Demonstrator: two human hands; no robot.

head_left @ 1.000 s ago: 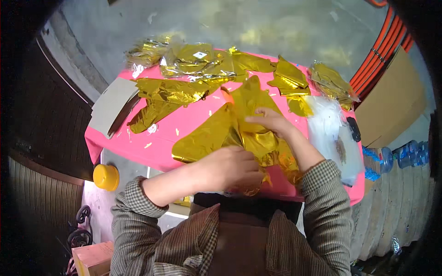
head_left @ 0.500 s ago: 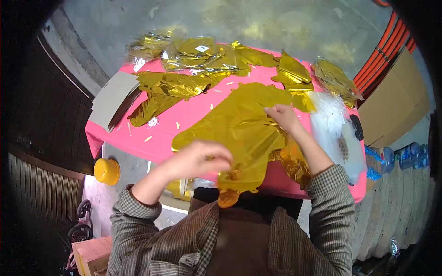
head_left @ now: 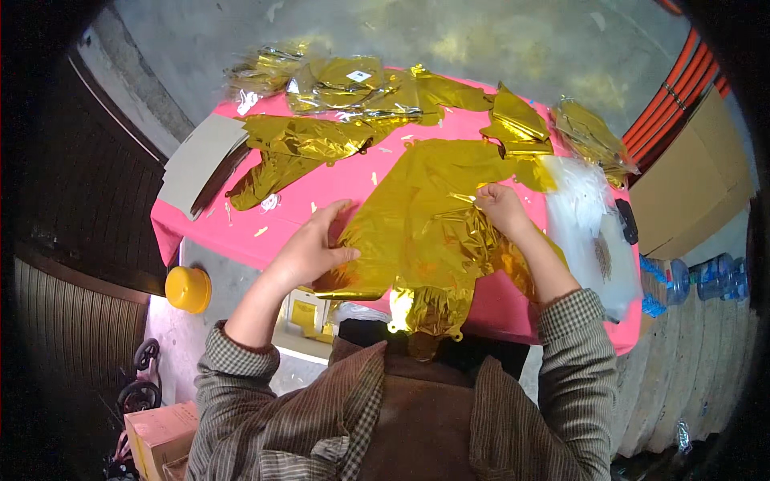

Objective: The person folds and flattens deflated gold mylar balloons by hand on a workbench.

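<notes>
A large flat gold foil balloon [head_left: 425, 208] lies spread in front of me, its near end hanging over the table's front edge. My right hand [head_left: 504, 210] is closed in a pinch on the balloon's right part, where the foil wrinkles. At the balloon's left edge is my left hand [head_left: 311, 247], open, thumb and fingers apart. Whether its fingertips touch the foil is hard to see. Another gold foil balloon [head_left: 301, 148] rests flat farther back on the left, and a folded gold piece [head_left: 517, 120] lies at the back right.
The pink tablecloth [head_left: 233, 247] carries small scraps. Bagged gold foil [head_left: 337, 84] lines the far edge. Grey boards [head_left: 196, 164] lie left; clear plastic bags [head_left: 579, 216] and a black object [head_left: 626, 221] lie right. A yellow tub [head_left: 188, 290] stands beyond the left edge.
My left hand has moved left and away from the balloon's near end, and its fingers have spread. The near end has unfolded flatter; my right hand keeps its pinch.
</notes>
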